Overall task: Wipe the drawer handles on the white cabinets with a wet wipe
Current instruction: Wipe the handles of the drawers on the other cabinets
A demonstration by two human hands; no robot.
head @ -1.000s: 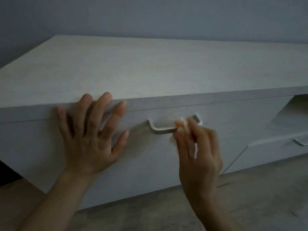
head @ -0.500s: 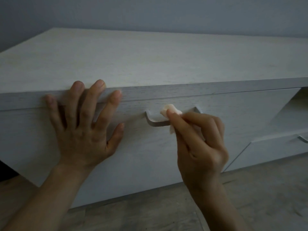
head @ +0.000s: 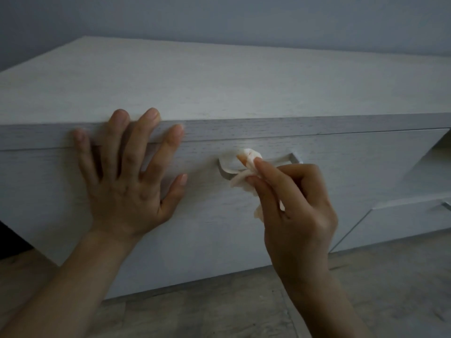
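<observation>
The left hand (head: 127, 189) lies flat in the left centre of the frame, fingers straight and spread. Its palm is against the drawer front (head: 200, 228) and its fingertips reach up over the front edge of the white cabinet (head: 219, 89). The little finger is blurred.

Right of centre, the right hand (head: 299, 211) pinches a crumpled wet wipe (head: 246, 164) between thumb and forefinger, with the other fingers curled in behind. The wipe is pressed onto the left part of the drawer handle (head: 280, 160), and it hides that stretch of the bar. Only the left bend and the right end of the handle show clearly. A loose tail of the wipe hangs down behind the fingers, partly covered by them. An orange tint shows on the wipe; whether it is a stain or a fingertip seen through it is hard to tell.

At the right edge a lower drawer (head: 402, 223) carries a second handle (head: 447, 205), cut off by the frame. Both forearms run out of the bottom of the picture. The light is dim, so the floor (head: 219, 315) and the wall (head: 219, 18) show little detail.
</observation>
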